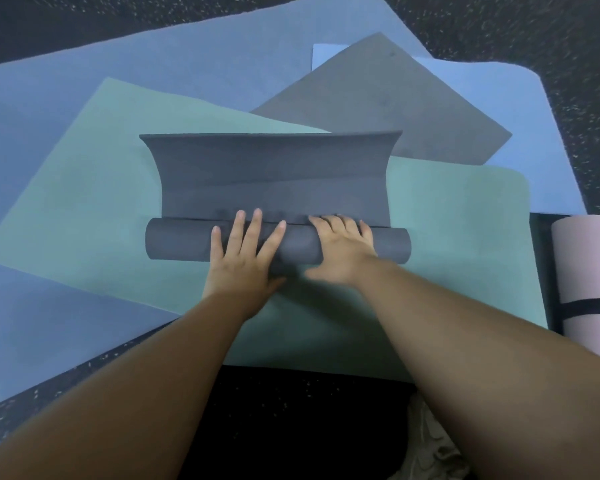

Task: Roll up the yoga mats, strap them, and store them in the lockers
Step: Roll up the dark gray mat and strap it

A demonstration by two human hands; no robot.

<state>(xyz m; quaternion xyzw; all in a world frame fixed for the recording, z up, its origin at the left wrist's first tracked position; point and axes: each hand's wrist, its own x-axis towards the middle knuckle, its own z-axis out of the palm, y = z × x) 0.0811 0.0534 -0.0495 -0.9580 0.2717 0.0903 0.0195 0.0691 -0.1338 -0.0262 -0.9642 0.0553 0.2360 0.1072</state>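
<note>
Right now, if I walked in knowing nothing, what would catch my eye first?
Both hands, the left hand and the right hand, press flat on a half-rolled dark grey mat at the centre. It lies on a green mat, which overlaps blue mats spread across the floor. At the right edge lies a pink mat, already rolled and strapped.
</note>
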